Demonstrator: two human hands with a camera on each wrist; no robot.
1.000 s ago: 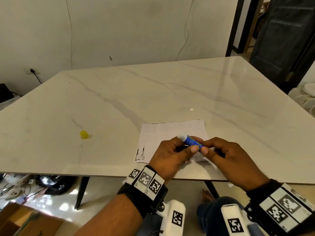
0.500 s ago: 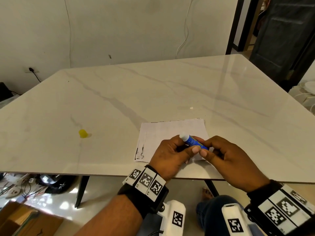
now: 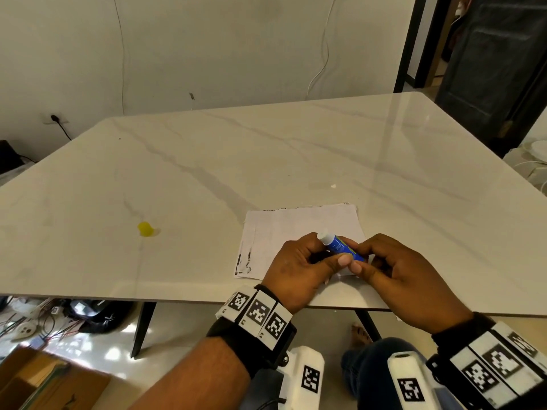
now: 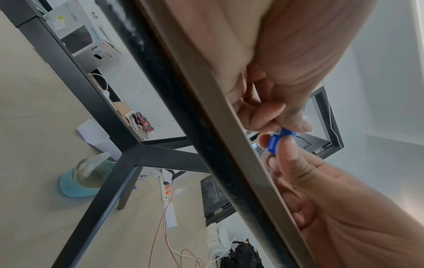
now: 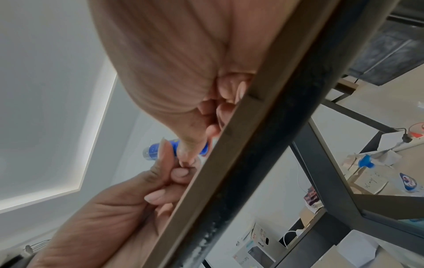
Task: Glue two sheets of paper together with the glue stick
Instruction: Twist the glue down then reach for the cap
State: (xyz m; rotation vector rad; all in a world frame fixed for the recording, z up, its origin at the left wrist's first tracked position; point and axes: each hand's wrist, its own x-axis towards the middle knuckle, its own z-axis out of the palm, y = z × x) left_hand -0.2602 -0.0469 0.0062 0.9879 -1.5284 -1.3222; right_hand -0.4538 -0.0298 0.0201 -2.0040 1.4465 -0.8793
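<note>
Head view: both hands hold the glue stick (image 3: 340,247) over the paper (image 3: 296,229) at the near bench (image 3: 207,179) edge; left hand (image 3: 299,267) fingers wrap the barrel, right hand (image 3: 393,270) fingers pinch its base, likely twisting glue out; its yellow cap (image 3: 145,229) sits well aside

A white marble-veined counter (image 3: 266,161) on black metal legs (image 3: 142,329) fills the frame's centre. Behind it, a pale wall (image 3: 222,45) with hanging cables and a plugged socket (image 3: 54,118) at left. Dark door (image 3: 491,63) upper right; glossy floor (image 3: 97,350) lower left.
</note>
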